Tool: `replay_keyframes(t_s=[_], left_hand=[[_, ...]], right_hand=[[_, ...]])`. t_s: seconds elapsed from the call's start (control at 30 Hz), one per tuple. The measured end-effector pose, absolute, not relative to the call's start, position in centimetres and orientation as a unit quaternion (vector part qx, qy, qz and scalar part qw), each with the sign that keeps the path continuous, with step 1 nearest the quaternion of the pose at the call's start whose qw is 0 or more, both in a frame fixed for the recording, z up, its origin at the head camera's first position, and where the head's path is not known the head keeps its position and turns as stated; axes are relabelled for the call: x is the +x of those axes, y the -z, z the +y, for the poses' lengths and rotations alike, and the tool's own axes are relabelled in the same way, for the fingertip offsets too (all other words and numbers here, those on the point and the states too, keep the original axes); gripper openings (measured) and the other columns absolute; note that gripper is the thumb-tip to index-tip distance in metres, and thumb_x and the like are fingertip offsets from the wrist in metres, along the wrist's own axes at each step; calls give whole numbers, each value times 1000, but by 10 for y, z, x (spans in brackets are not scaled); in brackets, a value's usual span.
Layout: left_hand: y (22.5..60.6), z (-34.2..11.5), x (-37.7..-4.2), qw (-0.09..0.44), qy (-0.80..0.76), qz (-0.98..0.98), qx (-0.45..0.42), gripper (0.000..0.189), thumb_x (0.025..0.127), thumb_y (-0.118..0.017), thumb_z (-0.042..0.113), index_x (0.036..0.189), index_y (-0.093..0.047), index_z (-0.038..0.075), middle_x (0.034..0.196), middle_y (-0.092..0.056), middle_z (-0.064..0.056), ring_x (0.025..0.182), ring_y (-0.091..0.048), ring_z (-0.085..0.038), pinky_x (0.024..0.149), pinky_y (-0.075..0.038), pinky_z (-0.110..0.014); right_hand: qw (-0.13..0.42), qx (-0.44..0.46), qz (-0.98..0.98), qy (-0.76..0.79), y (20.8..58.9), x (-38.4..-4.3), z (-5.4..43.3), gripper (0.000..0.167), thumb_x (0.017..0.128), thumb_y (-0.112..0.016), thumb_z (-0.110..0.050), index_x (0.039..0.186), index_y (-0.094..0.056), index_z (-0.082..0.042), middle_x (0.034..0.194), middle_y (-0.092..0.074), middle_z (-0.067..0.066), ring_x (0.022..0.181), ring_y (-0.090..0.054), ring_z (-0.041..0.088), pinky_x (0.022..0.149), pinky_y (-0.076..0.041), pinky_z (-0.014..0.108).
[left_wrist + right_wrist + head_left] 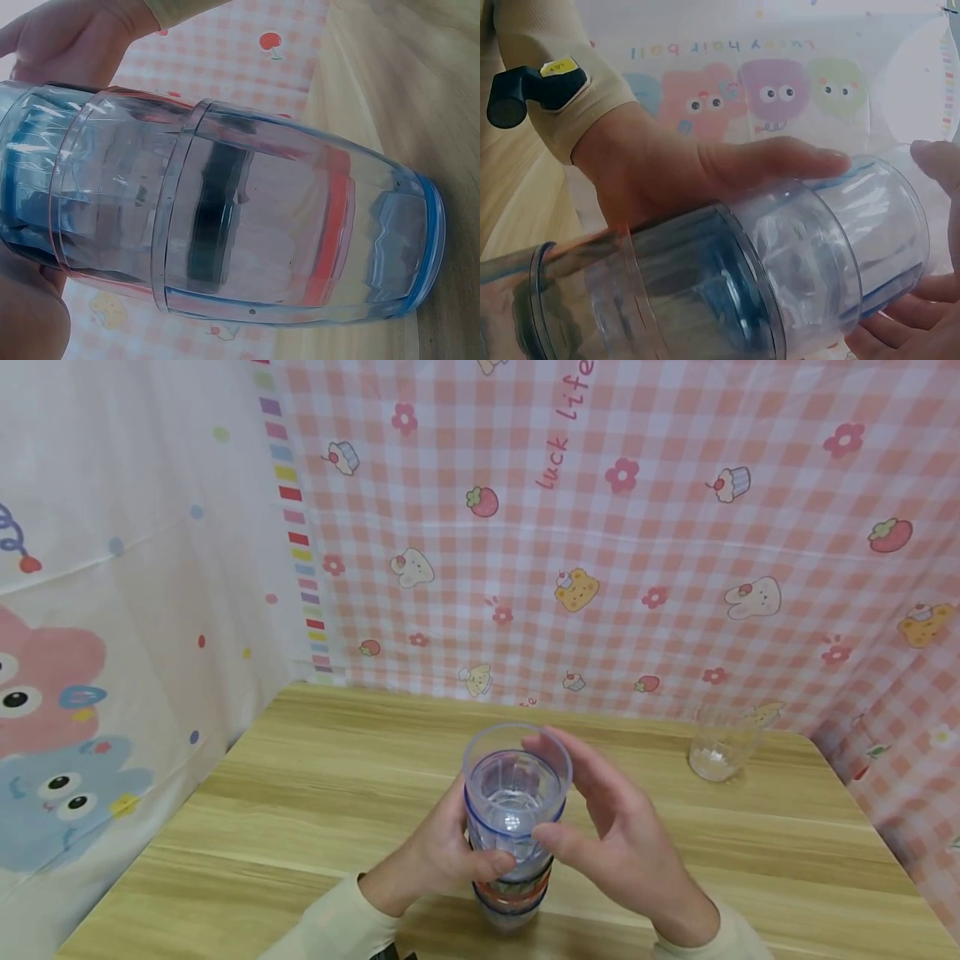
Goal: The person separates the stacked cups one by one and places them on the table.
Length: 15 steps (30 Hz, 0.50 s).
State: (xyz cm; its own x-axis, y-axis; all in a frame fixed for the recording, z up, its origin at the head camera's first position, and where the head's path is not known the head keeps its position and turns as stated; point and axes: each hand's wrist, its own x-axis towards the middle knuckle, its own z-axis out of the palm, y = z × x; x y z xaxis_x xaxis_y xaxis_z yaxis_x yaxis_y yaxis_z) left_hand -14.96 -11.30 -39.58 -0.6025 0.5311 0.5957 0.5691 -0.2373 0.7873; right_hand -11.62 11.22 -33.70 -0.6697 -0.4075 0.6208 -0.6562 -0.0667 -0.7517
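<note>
My hands: 2, left hand (442,843) and right hand (626,827). My cream sleeves (337,917): 2. Cup stack (512,850): 1. I make it at least five cups nested; can't get an exact count through the clear walls. Loose clear cup (716,752): 1. Wooden table (315,793): 1. Black wrist device (561,91), right wrist view: 1.

Booth-like, cloth-walled workspace: pink checked cloth (525,543), white cartoon cloth (150,635), wood-grain table (337,760).
</note>
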Motion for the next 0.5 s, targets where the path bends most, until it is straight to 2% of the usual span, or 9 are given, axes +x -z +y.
replay_keyframes(t_s=[0.27,0.5], left_hand=[[397,-114,-149,12,653,-620,-436,89,97,-74,58,155,-35,2,137,-61,-30,128,-63,-17,117,-51,-38],[396,-113,-149,18,648,-624,-436,89,98,-73,58,154,-35,1,137,-60,-31,128,-63,-17,116,-51,-39]], right_hand=[[101,376,-678,-623,335,-116,103,83,85,-80,17,159,-44,2,153,-63,13,141,-59,16,121,-46,23],[105,366,-678,-629,334,-115,102,83,83,-80,19,157,-46,2,150,-63,18,140,-60,17,121,-46,24]])
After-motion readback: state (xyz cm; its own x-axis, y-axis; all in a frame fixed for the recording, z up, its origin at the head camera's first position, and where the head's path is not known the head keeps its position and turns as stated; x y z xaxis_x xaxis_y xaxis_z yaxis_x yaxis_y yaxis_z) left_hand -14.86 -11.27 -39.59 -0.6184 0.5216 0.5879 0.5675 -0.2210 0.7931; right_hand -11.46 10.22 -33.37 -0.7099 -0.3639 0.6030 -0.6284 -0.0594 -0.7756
